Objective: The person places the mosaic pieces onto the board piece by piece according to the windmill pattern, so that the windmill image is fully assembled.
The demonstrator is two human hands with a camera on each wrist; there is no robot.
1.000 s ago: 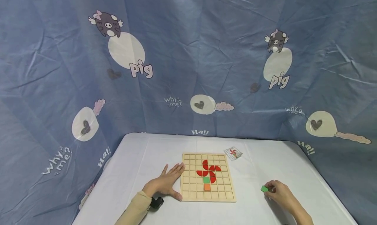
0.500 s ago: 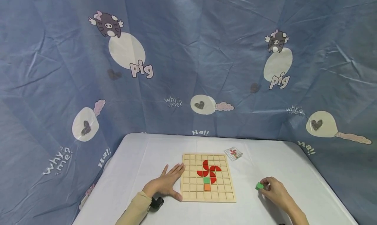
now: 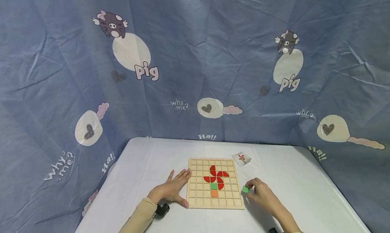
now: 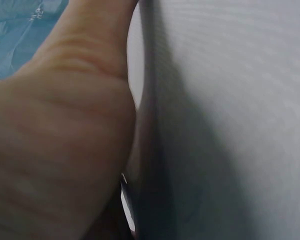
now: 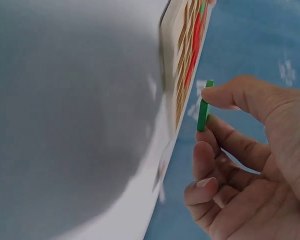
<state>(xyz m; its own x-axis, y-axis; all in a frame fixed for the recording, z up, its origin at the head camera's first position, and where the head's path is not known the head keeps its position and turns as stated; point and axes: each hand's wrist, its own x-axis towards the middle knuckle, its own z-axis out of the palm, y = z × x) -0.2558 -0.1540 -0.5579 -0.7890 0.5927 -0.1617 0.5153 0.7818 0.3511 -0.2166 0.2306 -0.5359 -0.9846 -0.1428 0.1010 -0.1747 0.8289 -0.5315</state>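
A wooden grid board [image 3: 199, 202] lies on the white table, bearing several red curved tiles [image 3: 224, 174] in a pinwheel, a green square tile [image 3: 214, 186] and an orange square tile [image 3: 214, 193] below it. With fingers spread, my left hand [image 3: 172, 189] rests against the board's left edge; only its skin fills the left wrist view. Thumb and index finger of my right hand [image 3: 260, 194] pinch a green tile [image 3: 245, 189] just off the board's right edge. In the right wrist view that green tile [image 5: 204, 112] shows edge-on, the other fingers curled below.
A small pattern card [image 3: 241, 159] with a matching grid and red pinwheel lies beyond the board's far right corner. The white tablecloth [image 3: 170, 151] surrounds the board. A blue printed curtain [image 3: 182, 73] hangs behind and at both sides.
My right hand has carried the pinched green tile leftward across the table, up to the right side of the board. The left hand and the board have stayed still.
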